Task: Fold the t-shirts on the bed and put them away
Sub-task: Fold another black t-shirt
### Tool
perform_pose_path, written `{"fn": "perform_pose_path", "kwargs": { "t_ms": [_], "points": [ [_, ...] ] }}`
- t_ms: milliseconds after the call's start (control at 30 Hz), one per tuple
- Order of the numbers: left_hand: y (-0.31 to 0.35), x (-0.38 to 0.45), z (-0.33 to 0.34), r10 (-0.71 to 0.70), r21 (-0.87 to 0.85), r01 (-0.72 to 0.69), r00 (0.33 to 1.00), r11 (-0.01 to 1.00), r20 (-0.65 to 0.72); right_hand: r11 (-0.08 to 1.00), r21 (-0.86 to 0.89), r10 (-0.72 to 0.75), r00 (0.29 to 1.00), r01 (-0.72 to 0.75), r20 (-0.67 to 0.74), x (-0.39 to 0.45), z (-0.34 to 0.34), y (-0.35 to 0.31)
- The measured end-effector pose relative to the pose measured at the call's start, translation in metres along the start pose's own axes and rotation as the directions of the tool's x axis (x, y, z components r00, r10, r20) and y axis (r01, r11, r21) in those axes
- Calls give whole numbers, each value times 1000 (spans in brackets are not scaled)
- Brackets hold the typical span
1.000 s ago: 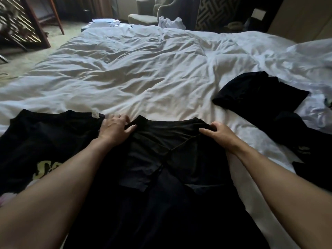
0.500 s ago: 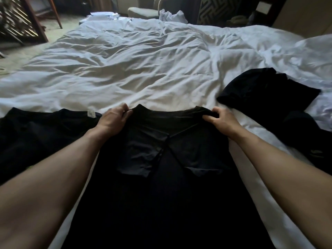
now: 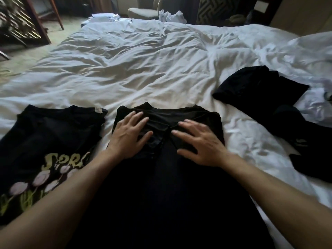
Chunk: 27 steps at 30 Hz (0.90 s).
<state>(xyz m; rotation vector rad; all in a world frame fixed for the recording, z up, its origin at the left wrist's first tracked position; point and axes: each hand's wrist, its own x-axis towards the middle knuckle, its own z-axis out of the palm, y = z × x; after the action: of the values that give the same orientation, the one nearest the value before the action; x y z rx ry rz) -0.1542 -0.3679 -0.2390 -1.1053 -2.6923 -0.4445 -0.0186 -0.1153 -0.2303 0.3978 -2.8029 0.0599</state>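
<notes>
Two hands lie flat on a black shirt spread on the bed, right in front of the person. The left hand rests with fingers straight and fanned on the upper left part of the shirt, near the shoulder. The right hand lies the same way on the upper right part, fingers spread and pointing toward the left hand, the fingertips of the two near each other but apart. Neither hand pinches the cloth; both press on it with open palms. Between the hands the fabric is bunched into folds, where the sleeves seem turned in over the chest. The collar end points away from the person and the hem runs down out of the picture.

Just left of it, with a strip of white sheet between, lies a print shirt, black with yellow letters and pink tulips, partly covered by the left forearm. To the right, well apart, a dark pile of crumpled black clothes sits on the rumpled white duvet. Beyond the far edge of the bed stand an armchair with white cloth beside it, and some papers.
</notes>
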Motion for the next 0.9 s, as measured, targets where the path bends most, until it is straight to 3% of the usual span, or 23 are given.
{"fn": "perform_pose_path", "kwargs": {
  "t_ms": [67, 133, 267, 467, 533, 600, 633, 667, 733, 800, 900],
  "points": [
    [8, -15, 1, -2, 53, -4, 994, 999, 107, 1000, 0, 28, 976, -29, 214, -11, 1, -15],
    [14, -25, 3, -54, 100, 32, 973, 994, 226, 989, -25, 146, 938, -146, 315, -13, 5, -24],
    [20, -32, 10, -140, 115, 112, 953, 987, 269, 945, -42, 322, 896, -325, 306, -6, 15, -38],
    [19, -31, 1, -121, 118, 93, 956, 989, 268, 940, 16, 316, 884, -342, 345, 3, 13, -43],
    [15, -20, -4, -119, 13, 119, 983, 993, 138, 934, 120, 294, 915, -336, 277, 7, 8, -34],
    [6, -1, -6, -134, -26, 133, 991, 991, -9, 912, 197, 356, 933, -359, 48, 16, 2, -16],
    [1, 10, -6, -146, 2, 146, 989, 989, -29, 894, 180, 425, 903, -410, -56, 23, -2, -1],
    [-4, 21, -6, -161, 50, 161, 987, 986, -11, 860, 143, 502, 862, -489, -72, 28, -9, 15],
    [-12, 39, -5, -224, 143, 211, 971, 967, 81, 762, 28, 640, 759, -647, 119, 35, -19, 41],
    [-17, 53, -3, -296, 176, 270, 945, 947, 143, 708, -18, 675, 670, -706, 309, 37, -20, 62],
    [-25, 69, -5, -366, 169, 335, 904, 927, 222, 659, 100, 653, 633, -746, 417, 43, -18, 80]
  ]
}}
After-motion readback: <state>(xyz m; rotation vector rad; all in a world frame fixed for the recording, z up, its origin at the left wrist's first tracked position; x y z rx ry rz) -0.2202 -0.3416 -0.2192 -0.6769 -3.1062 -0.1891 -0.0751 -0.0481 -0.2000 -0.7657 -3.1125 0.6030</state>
